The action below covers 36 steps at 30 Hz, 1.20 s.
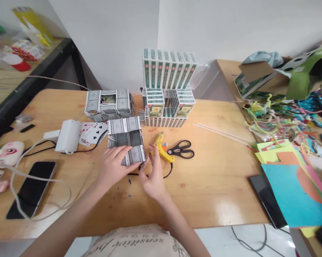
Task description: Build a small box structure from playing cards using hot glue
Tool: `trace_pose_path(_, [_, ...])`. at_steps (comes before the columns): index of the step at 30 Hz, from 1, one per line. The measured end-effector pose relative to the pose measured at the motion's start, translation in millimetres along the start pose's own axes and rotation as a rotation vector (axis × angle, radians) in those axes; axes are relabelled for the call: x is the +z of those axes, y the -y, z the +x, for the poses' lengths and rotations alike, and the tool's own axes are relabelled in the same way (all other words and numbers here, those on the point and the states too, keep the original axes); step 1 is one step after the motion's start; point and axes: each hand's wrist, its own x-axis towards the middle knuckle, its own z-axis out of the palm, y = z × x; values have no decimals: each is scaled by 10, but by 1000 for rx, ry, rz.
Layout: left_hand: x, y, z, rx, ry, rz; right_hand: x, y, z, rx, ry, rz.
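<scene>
A box-like block of glued grey-backed playing cards (126, 137) lies on the wooden table (216, 171) in front of me. My left hand (115, 167) lies flat on its near end and presses it down. My right hand (152, 175) pinches the block's near right corner with its fingertips. A yellow glue gun (163, 149) lies just right of my right hand, its black cord running under that hand. Black scissors (181, 150) lie beside the glue gun.
A second card block (108, 103) and stacked green card packs (167, 89) stand at the back. Loose cards (93, 132), a white adapter (68, 136) and a phone (31, 187) lie to the left. Coloured paper (294, 189) and pipe cleaners (273, 117) crowd the right.
</scene>
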Motion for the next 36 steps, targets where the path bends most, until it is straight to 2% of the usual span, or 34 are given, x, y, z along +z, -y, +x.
trace_pose_path(2, [-3, 1, 0, 8, -1, 2, 20, 0, 6, 5, -18, -4])
trace_pose_path(7, [-2, 0, 4, 14, -4, 10, 23, -9, -14, -12, 92, 11])
trace_pose_path(12, [4, -14, 8, 4, -19, 9, 2, 9, -116, -4, 67, 1])
trace_pose_path(22, [10, -7, -5, 6, -27, 0, -247, 132, -302, 30, 91, -67])
trace_pose_path(28, [4, -3, -2, 13, -18, 4, -250, 93, -187, 2, -37, -72])
trace_pose_path(32, [4, -5, -1, -3, -5, 14, -124, 60, -65, -27, 83, -60])
trace_pose_path(36, [5, -5, -7, -18, 10, 9, -63, 47, -113, -5, 147, 2])
